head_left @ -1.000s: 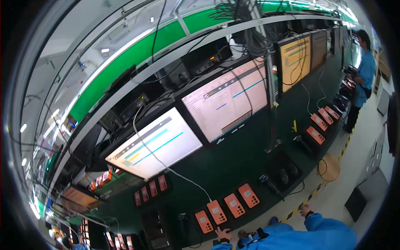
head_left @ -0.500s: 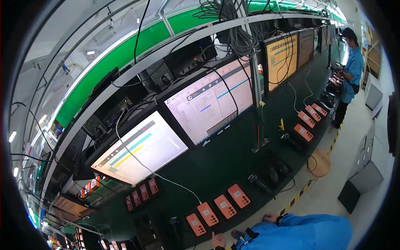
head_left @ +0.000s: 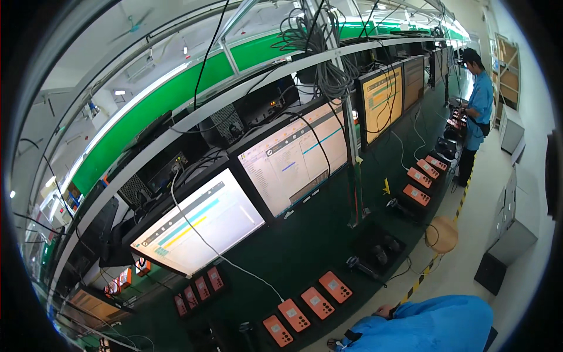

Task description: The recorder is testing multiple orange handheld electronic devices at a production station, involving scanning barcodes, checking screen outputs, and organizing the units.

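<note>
Phones point(head_left: 318, 303) line the surface point(head_left: 311, 240), my right fingers point(head_left: 382, 311) past its edge; whether apart or together, I cannot tell

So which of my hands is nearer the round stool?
Right, as far as I can see: your right hand is below and left of the round stool in the picture, not touching it. Your left hand is out of view.

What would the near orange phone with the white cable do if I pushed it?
The orange phone lies flat, so it would probably slide, not roll. Its slab shape suggests it's stiff. The white cable joined to its end might tug it back.
</note>
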Tool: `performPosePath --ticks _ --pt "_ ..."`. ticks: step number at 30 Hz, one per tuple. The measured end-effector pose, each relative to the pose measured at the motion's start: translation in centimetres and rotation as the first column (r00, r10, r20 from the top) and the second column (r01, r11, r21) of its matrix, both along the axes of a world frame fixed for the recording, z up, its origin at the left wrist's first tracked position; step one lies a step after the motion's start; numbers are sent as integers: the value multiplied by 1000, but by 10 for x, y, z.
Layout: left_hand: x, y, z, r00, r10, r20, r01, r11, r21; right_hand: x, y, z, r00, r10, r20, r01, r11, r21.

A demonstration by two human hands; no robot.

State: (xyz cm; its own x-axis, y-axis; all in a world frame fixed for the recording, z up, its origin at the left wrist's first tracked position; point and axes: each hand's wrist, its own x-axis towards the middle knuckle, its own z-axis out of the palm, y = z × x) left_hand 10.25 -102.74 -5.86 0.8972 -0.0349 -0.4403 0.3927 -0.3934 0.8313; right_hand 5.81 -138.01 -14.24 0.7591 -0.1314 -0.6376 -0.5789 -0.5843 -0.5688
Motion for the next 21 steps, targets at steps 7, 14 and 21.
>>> performPosePath --ticks 7,14,21 --pt "-10 -6 2 999 28 -37 -29 999 -40 9 12 12 989 137 61 -140 989 53" --pt "-11 -15 2 996 64 -65 -68 996 -58 -1 6 14 943 301 -140 -298 954 42" --pt "1 -24 5 993 44 -108 -51 996 -66 -7 -17 12 950 279 -138 -278 960 23"
